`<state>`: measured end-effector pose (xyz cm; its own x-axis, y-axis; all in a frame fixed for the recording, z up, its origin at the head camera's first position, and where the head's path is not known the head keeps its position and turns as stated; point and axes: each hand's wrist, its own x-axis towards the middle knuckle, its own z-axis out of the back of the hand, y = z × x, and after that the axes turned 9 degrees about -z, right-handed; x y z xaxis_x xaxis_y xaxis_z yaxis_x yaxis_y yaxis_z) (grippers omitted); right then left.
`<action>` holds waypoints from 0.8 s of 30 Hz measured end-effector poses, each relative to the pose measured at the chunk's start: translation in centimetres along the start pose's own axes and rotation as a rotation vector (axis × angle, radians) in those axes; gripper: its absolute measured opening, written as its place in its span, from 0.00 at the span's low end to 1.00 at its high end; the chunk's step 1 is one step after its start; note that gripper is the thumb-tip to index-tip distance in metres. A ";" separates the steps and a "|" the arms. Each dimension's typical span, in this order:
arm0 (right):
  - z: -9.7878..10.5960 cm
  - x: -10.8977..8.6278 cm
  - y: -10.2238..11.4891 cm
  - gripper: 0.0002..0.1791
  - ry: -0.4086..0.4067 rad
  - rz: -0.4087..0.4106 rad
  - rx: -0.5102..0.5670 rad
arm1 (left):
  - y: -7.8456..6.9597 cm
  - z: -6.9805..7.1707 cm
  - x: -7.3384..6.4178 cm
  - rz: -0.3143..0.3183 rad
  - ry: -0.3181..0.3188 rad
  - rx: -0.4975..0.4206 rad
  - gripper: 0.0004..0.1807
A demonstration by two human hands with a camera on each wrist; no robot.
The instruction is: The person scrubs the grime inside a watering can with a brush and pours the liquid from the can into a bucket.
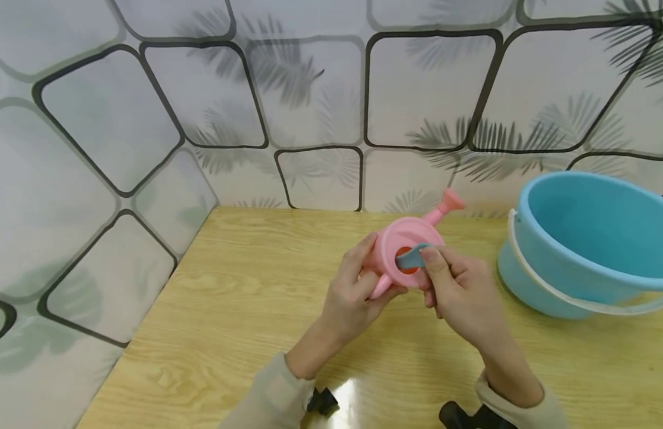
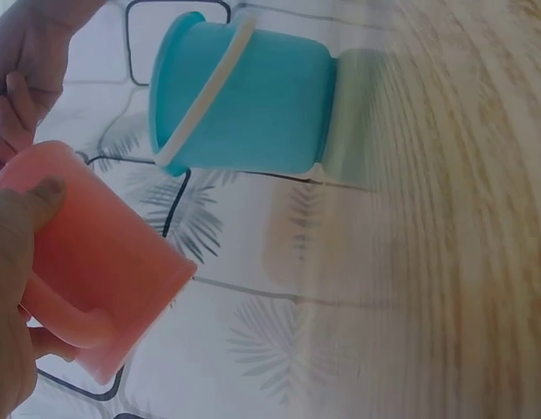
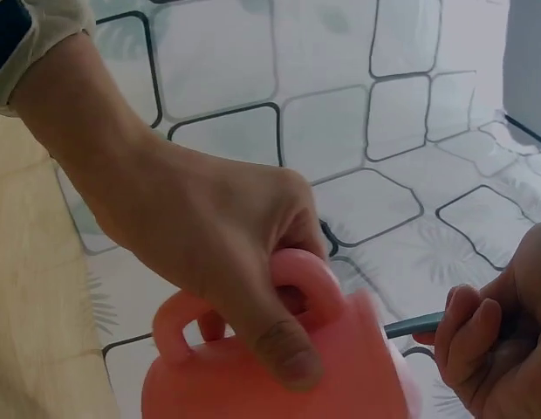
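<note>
A pink toy watering can [image 1: 408,226] is held above the table, its spout pointing up and away to the right. My left hand [image 1: 349,295] grips it by the handle side, thumb against its wall in the left wrist view. Between thumb and fingers, my right hand [image 1: 465,292] pinches a slim blue-grey tool [image 1: 413,258]. That tool's far end reaches into the can's round opening, so its kind cannot be told. Something orange-red [image 1: 405,269] shows inside the opening. In the right wrist view, the tool [image 3: 414,326] runs from the can's mouth to my right fingers.
To the right stands a light-blue bucket [image 1: 551,238] with a white handle [image 1: 556,292] hanging over its front. The wood-grain table [image 1: 229,310] meets a wall with a dark-outlined, leaf-patterned covering [image 1: 315,179] behind it and at the left.
</note>
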<state>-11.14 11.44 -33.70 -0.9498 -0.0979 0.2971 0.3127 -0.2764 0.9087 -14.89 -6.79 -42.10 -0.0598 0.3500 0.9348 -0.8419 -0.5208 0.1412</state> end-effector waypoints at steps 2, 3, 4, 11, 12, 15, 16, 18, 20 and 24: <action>0.3 0.1 0.2 0.20 -0.042 -0.003 0.034 | 0.2 0.1 0.0 0.026 -0.006 -0.009 0.23; 0.6 0.1 0.3 0.20 -0.068 -0.002 0.058 | 0.3 0.2 0.0 0.037 -0.006 -0.013 0.23; 0.8 0.0 0.4 0.20 -0.088 -0.002 0.083 | 0.3 0.2 0.0 0.043 -0.006 -0.014 0.23; -0.4 0.0 0.2 0.20 -0.040 -0.015 0.058 | -0.1 0.1 0.1 0.035 -0.011 -0.002 0.23; -0.4 0.0 0.2 0.20 -0.039 -0.010 0.052 | -0.1 0.2 0.0 0.039 -0.009 -0.003 0.23; 0.0 -0.1 0.3 0.19 -0.074 0.029 0.081 | -0.1 0.3 0.0 0.069 -0.001 -0.031 0.23; 0.1 -0.2 0.3 0.19 -0.088 0.040 0.090 | -0.1 0.3 0.0 0.078 0.000 -0.041 0.23; 0.3 -0.2 0.3 0.19 -0.085 0.059 0.095 | -0.1 0.3 0.0 0.089 -0.003 -0.058 0.23; 0.1 -0.1 0.1 0.18 -0.049 0.051 0.103 | -0.3 0.2 0.0 0.076 -0.010 -0.060 0.23; 0.1 0.1 0.0 0.19 -0.017 0.011 0.096 | -0.7 0.1 0.0 0.044 -0.014 -0.035 0.22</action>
<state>-11.19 11.51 -33.67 -0.9465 -0.0835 0.3116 0.3220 -0.1822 0.9291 -14.23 -6.49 -42.18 -0.0902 0.3163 0.9444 -0.8571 -0.5076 0.0881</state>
